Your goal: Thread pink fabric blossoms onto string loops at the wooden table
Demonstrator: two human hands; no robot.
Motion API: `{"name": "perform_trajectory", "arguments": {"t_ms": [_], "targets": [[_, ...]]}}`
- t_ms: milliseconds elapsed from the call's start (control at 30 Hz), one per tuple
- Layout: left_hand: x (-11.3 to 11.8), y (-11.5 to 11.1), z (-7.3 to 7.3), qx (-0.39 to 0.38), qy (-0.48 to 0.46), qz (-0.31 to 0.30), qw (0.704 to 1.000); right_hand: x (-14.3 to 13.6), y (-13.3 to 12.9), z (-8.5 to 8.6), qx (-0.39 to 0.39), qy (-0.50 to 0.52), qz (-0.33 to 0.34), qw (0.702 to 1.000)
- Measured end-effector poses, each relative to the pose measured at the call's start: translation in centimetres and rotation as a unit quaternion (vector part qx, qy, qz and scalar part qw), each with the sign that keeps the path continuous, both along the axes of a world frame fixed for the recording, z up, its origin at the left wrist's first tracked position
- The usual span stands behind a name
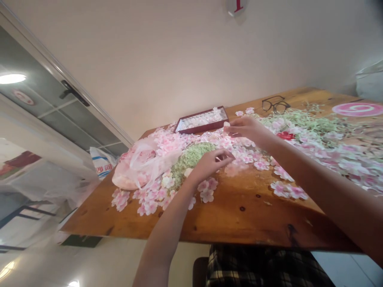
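Note:
My right hand point(247, 129) reaches over the tabletop, its fingertips pinched on a small pale artificial flower petal point(226, 125). Closer to me and further left, my left hand point(211, 162) hovers with bent fingers and a gap beside the thumb; nothing shows in it. Just below its fingertips is a blurred pink artificial flower point(236, 168). Around both hands lie many loose pink-and-white artificial flowers point(261, 164). Left of my left hand is a mound of light green shredded filler point(187, 161). Beyond the hands stands a dark red tray point(196, 129) with whitish petals inside.
At the left of the wooden table point(227, 215) lies a pink bundle with sheer white mesh point(137, 163). Black-framed glasses point(275, 105) rest near the wall. More green filler point(314, 119), a red flower point(285, 135) and a pink round disc point(357, 109) are at the right.

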State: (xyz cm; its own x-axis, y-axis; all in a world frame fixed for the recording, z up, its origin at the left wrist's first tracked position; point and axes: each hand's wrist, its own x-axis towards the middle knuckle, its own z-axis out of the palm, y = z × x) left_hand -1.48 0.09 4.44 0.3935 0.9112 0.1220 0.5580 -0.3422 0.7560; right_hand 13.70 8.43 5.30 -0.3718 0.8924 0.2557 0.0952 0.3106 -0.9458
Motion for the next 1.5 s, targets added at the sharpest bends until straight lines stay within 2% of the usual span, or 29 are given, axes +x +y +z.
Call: {"name": "perform_trajectory", "arguments": {"t_ms": [100, 167, 267, 367, 500, 667, 833, 1000, 1067, 1233, 1367, 1500], "targets": [[-0.8, 1.1, -0.6, -0.016, -0.140, 0.107, 0.984, 0.6, -0.5, 1.2, -0.007, 0.010, 0.033, 0.999], [-1.2, 1.6, -1.0, -0.034, -0.225, 0.142, 0.963, 1.0, -1.0, 1.9, 0.003, -0.013, 0.084, 0.996], [-1.6, 2.0, -1.5, -0.067, -0.308, 0.148, 0.937, 1.2, -1.5, 2.4, 0.042, -0.104, 0.156, 0.981], [-1.6, 1.9, -1.6, -0.087, -0.345, 0.144, 0.923, 0.6, -1.9, 2.2, 0.074, -0.178, 0.137, 0.972], [-1.2, 1.4, -1.0, -0.086, -0.325, 0.116, 0.935, 0.1, -1.5, 1.4, 0.046, -0.146, 0.095, 0.984], [-1.3, 1.1, -0.4, -0.033, -0.240, 0.076, 0.967, 0.5, 0.2, 0.1, -0.035, -0.061, 0.113, 0.991], [-1.6, 1.3, -0.6, 0.052, -0.185, 0.101, 0.976, 0.4, 0.3, -0.2, -0.084, -0.038, 0.129, 0.987], [-1.6, 1.2, -0.3, 0.118, -0.119, 0.117, 0.979, 0.2, -0.4, 0.1, -0.077, -0.060, 0.116, 0.989], [-1.6, 1.1, -0.3, 0.118, -0.135, 0.110, 0.978, 0.2, -0.6, 0.2, -0.060, -0.088, 0.097, 0.990], [-1.5, 1.5, -0.8, 0.057, -0.224, 0.100, 0.968, 0.0, -1.2, 0.5, -0.009, -0.167, 0.086, 0.982], [-1.7, 1.8, -1.0, 0.047, -0.261, 0.110, 0.958, -0.2, -1.5, 0.8, -0.041, -0.099, 0.098, 0.989], [-1.9, 2.0, -1.1, 0.065, -0.236, 0.154, 0.957, -0.1, -1.3, 1.1, -0.034, -0.039, 0.119, 0.992]]}}
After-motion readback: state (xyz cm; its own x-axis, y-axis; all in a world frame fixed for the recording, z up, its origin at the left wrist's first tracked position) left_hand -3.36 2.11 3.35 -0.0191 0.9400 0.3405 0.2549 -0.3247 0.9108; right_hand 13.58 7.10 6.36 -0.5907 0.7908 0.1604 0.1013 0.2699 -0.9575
